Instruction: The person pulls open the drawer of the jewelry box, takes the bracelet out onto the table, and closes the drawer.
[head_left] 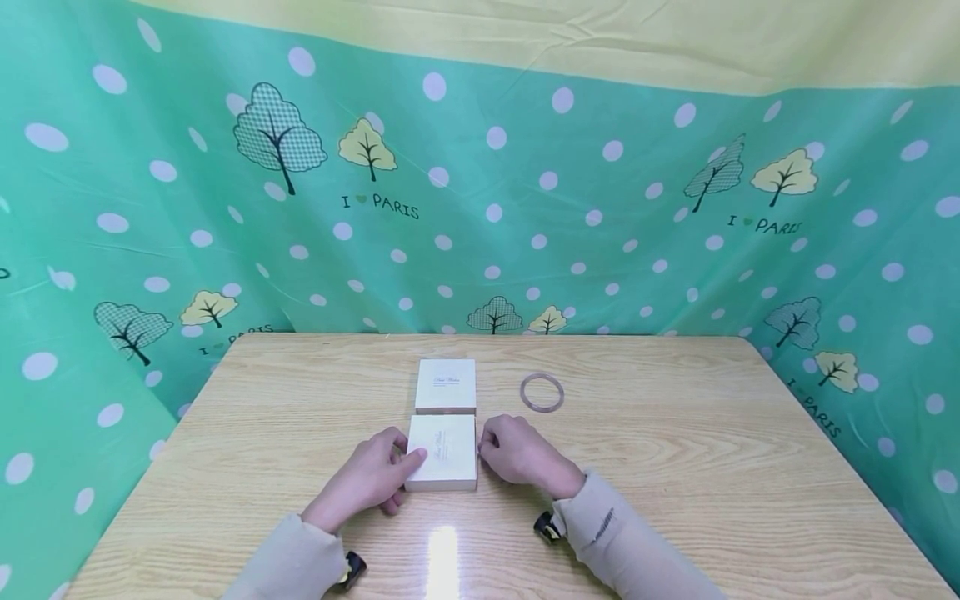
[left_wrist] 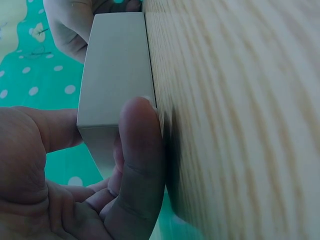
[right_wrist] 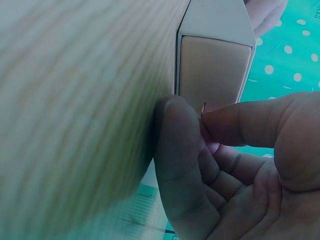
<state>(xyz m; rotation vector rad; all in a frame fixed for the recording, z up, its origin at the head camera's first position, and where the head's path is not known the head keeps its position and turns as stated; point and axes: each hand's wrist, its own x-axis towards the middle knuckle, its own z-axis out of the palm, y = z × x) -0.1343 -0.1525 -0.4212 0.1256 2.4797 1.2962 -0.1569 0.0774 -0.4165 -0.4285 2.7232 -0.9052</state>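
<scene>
A flat white box (head_left: pixel 453 454) with fine lettering on its lid lies on the table in the head view. My left hand (head_left: pixel 372 471) grips its left side, thumb on the lid and fingers along the edge. In the right wrist view the end of an inner drawer (right_wrist: pixel 215 70) sits nearly flush within the box's sleeve. A small thin pull tab (right_wrist: pixel 203 108) shows at that end, and my right hand (head_left: pixel 521 452) pinches it between thumb and fingers, which hide most of it.
A second white lettered box (head_left: pixel 447 385) lies directly behind the first. To its right a pale purplish bangle (head_left: pixel 542 409) lies flat on the wooden table (head_left: pixel 675 433). A green dotted curtain (head_left: pixel 495 192) hangs behind and at both sides.
</scene>
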